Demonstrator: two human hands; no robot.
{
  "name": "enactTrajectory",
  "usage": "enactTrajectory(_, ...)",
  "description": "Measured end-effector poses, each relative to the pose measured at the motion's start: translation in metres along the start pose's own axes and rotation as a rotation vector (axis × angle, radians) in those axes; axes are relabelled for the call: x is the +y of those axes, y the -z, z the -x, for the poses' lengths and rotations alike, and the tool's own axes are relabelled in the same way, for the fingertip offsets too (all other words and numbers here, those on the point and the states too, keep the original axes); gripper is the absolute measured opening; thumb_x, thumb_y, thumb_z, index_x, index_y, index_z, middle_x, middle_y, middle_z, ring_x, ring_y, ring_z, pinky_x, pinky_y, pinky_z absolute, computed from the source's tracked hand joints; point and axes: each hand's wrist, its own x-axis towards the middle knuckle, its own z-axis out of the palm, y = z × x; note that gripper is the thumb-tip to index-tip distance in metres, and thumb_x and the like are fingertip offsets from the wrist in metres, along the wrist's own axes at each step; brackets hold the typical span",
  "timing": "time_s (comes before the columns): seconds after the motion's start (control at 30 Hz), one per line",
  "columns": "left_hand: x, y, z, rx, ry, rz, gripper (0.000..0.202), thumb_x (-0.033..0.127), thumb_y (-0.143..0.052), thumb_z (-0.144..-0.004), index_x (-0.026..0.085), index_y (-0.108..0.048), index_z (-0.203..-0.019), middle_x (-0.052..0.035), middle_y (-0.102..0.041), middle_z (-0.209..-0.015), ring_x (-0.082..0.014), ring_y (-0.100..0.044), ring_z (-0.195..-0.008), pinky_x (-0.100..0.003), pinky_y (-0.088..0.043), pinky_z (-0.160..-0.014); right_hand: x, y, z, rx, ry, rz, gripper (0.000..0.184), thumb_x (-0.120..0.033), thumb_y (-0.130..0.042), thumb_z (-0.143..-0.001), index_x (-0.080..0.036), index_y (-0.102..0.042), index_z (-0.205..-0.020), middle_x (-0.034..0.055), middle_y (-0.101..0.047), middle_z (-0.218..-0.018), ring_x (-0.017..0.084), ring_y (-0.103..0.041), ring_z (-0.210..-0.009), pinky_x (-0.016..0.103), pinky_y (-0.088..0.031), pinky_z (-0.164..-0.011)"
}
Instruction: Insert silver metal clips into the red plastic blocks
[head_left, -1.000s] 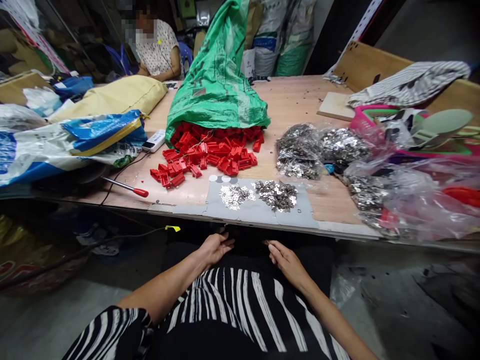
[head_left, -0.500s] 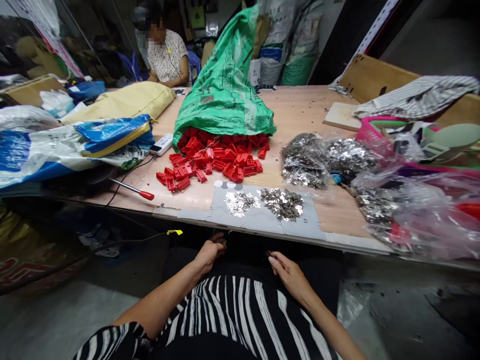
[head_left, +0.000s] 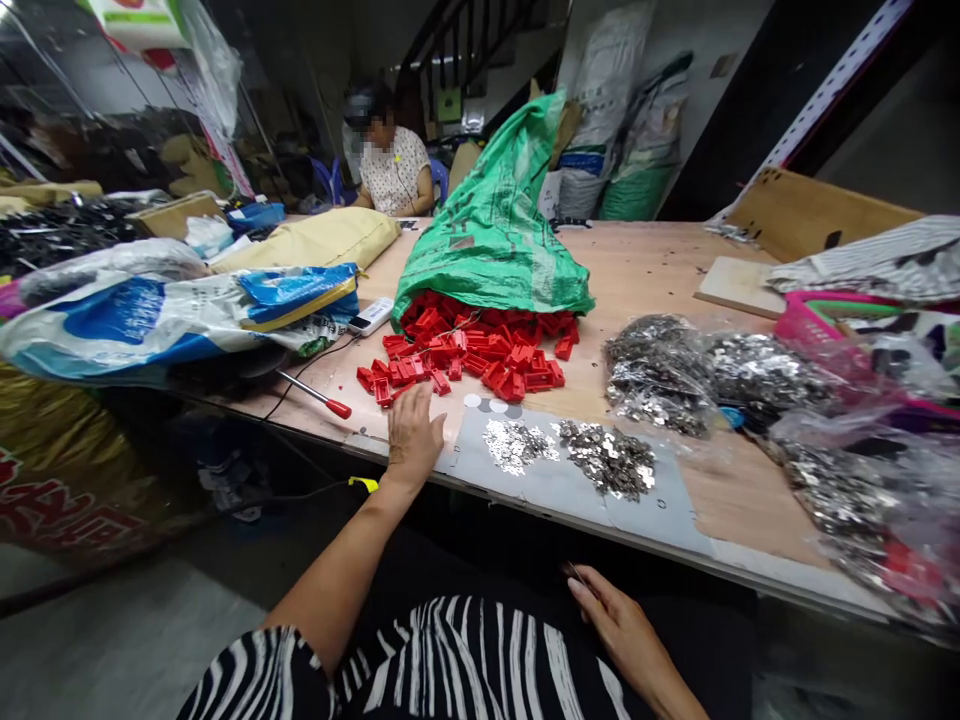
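My left hand (head_left: 414, 437) reaches over the table's front edge, fingers extended toward the near side of a heap of red plastic parts (head_left: 480, 355). The heap spills from the mouth of a green woven sack (head_left: 499, 250). My right hand (head_left: 606, 607) hangs below the table edge near my lap, thumb and fingers pinched on a small thin piece too small to name. On a grey mat (head_left: 469, 470) lie two piles of flat metal pieces, a bright pile (head_left: 517, 445) and a darker pile (head_left: 611, 460).
Clear bags of metal pieces (head_left: 660, 370) and a pink basket (head_left: 810, 325) stand at the right. A screwdriver-like rod with a red handle (head_left: 337, 408), a white device (head_left: 371, 316) and blue-white sacks (head_left: 150, 320) lie left. Another person (head_left: 397, 170) sits across the table.
My left hand has risen from below the table edge and stretched forward to the red parts, its fingers opening out. My right hand stays low, still pinched. The camera view has shifted.
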Motion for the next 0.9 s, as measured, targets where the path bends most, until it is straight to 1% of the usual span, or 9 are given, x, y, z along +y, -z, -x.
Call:
enactTrajectory(0.1,-0.019,-0.004,-0.018,0.061,0.040,-0.383,0.064,0.016,-0.064,-0.077,0.016,-0.041,-0.138,-0.0183,-0.042,-0.142,-0.0365,-0.029,-0.134,-0.055,-0.021,-0.108,0.003,0.000,-0.001,0.004,-0.012,0.009,0.043,-0.057,-0.045,-0.085,-0.023,-0.065,-0.103,-0.0007,-0.058,-0.059,0.018,-0.058,-0.058,0.026,-0.046,-0.056)
enactTrajectory(0.17,-0.027,-0.007,-0.022,0.049,0.041,-0.478,0.060,0.018,-0.061,-0.079,0.016,-0.043,-0.136,-0.0185,-0.049,-0.136,-0.0367,-0.029,-0.133,-0.055,-0.023,-0.106,0.004,-0.001,-0.002,0.005,-0.018,0.017,0.045,-0.058,-0.044,-0.085,-0.023,-0.066,-0.103,-0.0004,-0.058,-0.058,0.018,-0.058,-0.057,0.026,-0.046,-0.055)
enactTrajectory(0.23,-0.031,-0.010,-0.020,0.022,-0.004,-0.462,0.046,0.018,-0.055,-0.083,0.018,-0.051,-0.129,-0.0168,-0.055,-0.126,-0.0349,-0.032,-0.131,-0.053,-0.022,-0.106,0.006,-0.001,-0.002,0.008,-0.014,0.021,0.045,-0.058,-0.043,-0.085,-0.023,-0.066,-0.103,-0.0004,-0.057,-0.057,0.018,-0.057,-0.056,0.026,-0.045,-0.054)
enactTrajectory(0.3,-0.032,-0.012,-0.015,-0.025,-0.056,-0.391,0.034,0.017,-0.051,-0.086,0.020,-0.059,-0.119,-0.0142,-0.060,-0.115,-0.0319,-0.042,-0.123,-0.049,-0.024,-0.106,0.006,-0.002,-0.003,0.014,-0.010,0.018,0.046,-0.059,-0.043,-0.085,-0.023,-0.066,-0.103,-0.0004,-0.057,-0.057,0.018,-0.057,-0.057,0.026,-0.046,-0.054)
enactTrajectory(0.4,-0.030,-0.009,-0.004,-0.100,-0.099,-0.300,0.026,0.015,-0.051,-0.086,0.021,-0.065,-0.107,-0.0107,-0.064,-0.102,-0.0267,-0.054,-0.103,-0.042,-0.034,-0.098,-0.002,0.001,-0.004,0.015,-0.008,-0.003,0.046,-0.059,-0.043,-0.086,-0.022,-0.066,-0.103,0.0009,-0.061,-0.063,0.018,-0.058,-0.060,0.026,-0.048,-0.058)
enactTrajectory(0.5,-0.024,-0.003,0.009,-0.120,-0.125,-0.207,0.024,0.014,-0.049,-0.087,0.022,-0.066,-0.102,-0.0085,-0.064,-0.099,-0.0232,-0.055,-0.098,-0.035,-0.041,-0.091,-0.027,0.010,-0.003,0.029,0.022,-0.016,0.043,-0.057,-0.044,-0.086,-0.022,-0.066,-0.100,0.0021,-0.066,-0.074,0.017,-0.059,-0.061,0.026,-0.049,-0.061)
enactTrajectory(0.63,-0.010,0.005,0.030,-0.124,-0.058,0.257,0.016,0.020,-0.056,-0.085,0.022,-0.067,-0.097,-0.0055,-0.064,-0.095,-0.0195,-0.059,-0.091,-0.029,-0.045,-0.083,-0.076,0.031,-0.006,0.094,0.124,0.078,0.038,-0.053,-0.044,-0.089,-0.022,-0.065,-0.093,0.0008,-0.064,-0.068,0.016,-0.057,-0.060,0.023,-0.045,-0.055)
enactTrajectory(0.73,0.003,0.009,0.045,-0.226,0.044,0.470,0.013,0.026,-0.062,-0.082,0.021,-0.068,-0.093,-0.0047,-0.063,-0.093,-0.0180,-0.060,-0.085,-0.026,-0.047,-0.072,-0.105,0.045,-0.019,0.212,0.231,0.130,0.031,-0.047,-0.045,-0.091,-0.022,-0.063,-0.092,0.0059,-0.070,-0.087,0.019,-0.063,-0.078,0.027,-0.049,-0.070)
enactTrajectory(0.9,0.019,0.015,0.062,-0.274,0.030,0.550,0.005,0.023,-0.071,-0.075,0.019,-0.071,-0.077,-0.0042,-0.060,-0.087,-0.0166,-0.057,-0.083,-0.023,-0.044,-0.072,-0.119,0.051,-0.052,0.359,0.286,0.313,0.025,-0.033,-0.045,-0.088,-0.020,-0.061,-0.103,0.0099,-0.068,-0.103,0.024,-0.064,-0.089,0.036,-0.049,-0.079)
